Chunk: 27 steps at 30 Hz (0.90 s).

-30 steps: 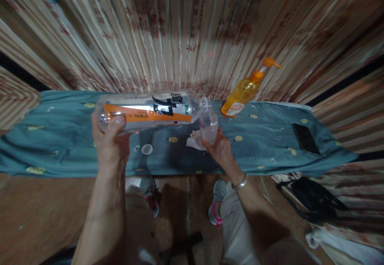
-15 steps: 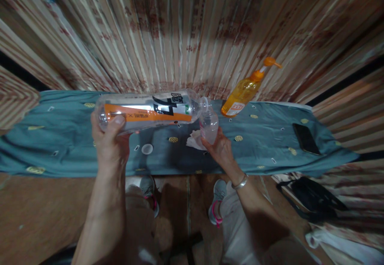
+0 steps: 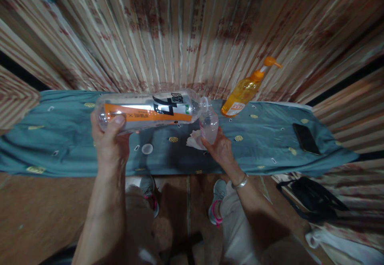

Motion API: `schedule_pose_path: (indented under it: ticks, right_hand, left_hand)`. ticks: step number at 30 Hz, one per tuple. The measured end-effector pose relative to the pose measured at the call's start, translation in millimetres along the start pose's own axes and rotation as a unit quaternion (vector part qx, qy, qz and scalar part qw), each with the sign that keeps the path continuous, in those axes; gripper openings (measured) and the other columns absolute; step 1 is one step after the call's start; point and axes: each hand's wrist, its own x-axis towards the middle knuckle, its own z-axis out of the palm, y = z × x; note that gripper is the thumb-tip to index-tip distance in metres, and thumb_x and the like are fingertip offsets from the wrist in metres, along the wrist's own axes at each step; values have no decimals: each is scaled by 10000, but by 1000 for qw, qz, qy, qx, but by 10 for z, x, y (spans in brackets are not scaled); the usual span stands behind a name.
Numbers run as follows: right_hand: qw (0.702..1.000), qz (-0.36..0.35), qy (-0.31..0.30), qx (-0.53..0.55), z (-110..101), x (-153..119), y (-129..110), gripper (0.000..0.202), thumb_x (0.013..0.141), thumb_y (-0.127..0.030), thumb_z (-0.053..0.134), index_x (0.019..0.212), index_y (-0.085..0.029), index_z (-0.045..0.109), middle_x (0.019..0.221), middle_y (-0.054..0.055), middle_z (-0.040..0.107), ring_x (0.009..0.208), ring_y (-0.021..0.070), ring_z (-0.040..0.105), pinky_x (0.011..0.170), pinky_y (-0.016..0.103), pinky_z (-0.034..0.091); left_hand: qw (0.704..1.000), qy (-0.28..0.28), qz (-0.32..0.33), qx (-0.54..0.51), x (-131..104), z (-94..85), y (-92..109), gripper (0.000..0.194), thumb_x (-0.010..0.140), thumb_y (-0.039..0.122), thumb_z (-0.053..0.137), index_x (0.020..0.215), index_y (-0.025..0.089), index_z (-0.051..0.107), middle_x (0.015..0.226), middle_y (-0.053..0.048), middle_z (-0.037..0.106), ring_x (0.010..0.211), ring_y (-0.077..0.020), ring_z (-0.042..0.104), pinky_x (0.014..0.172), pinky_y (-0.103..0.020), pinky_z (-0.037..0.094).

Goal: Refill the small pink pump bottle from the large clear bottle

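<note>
The left grip (image 3: 111,141) clasps a large clear plastic bottle (image 3: 144,111), orange-labelled, sideways above the teal cloth-covered surface (image 3: 66,131). At that large bottle's mouth, the right grip (image 3: 221,147) holds a small translucent plastic bottle (image 3: 210,124). Right of the large bottle stands 1 amber plastic pump bottle (image 3: 242,93).

Amber pump bottle and dark phone on a patterned cloth

A teal cloth (image 3: 69,137), dotted with yellow motifs and tiny pale rectangles, covers the table and falls in creases at both ends. Near its far edge is a pump bottle (image 3: 243,91) of clear amber liquid with an orange head and a white-and-orange label. Well to its right lies a black phone (image 3: 306,139). Behind rises a ribbed beige backdrop (image 3: 192,29) with reddish-brown print, with a dark bar (image 3: 351,80) crossing its right side. Below right, a black bag (image 3: 315,199) sits above some white plastic (image 3: 339,243), beside the brown floor (image 3: 45,209).
</note>
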Motion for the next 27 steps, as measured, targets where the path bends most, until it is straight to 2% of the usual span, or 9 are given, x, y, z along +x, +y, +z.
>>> schedule_pose_path:
  ticks: [6, 27]
  right_hand:
    - [1000, 4, 4, -4, 31, 3, 16, 626, 831, -437, 644, 1317, -111, 421, 1032, 200, 723, 910, 312, 709, 757, 473, 585]
    - [1000, 7, 2, -5, 28, 5, 14, 631, 828, -444, 630, 1325, -120, 417, 1012, 196, 725, 885, 313, 708, 724, 467, 582]
  left_hand:
    - [1000, -3, -1, -7, 5, -4, -8, 551, 463, 268, 799, 948, 237, 539, 770, 44, 572, 611, -140, 591, 476, -298, 539]
    - [1000, -6, 11, 11, -3, -16, -15, 514, 495, 262, 754, 958, 233, 534, 793, 38, 564, 613, -143, 572, 524, -393, 580]
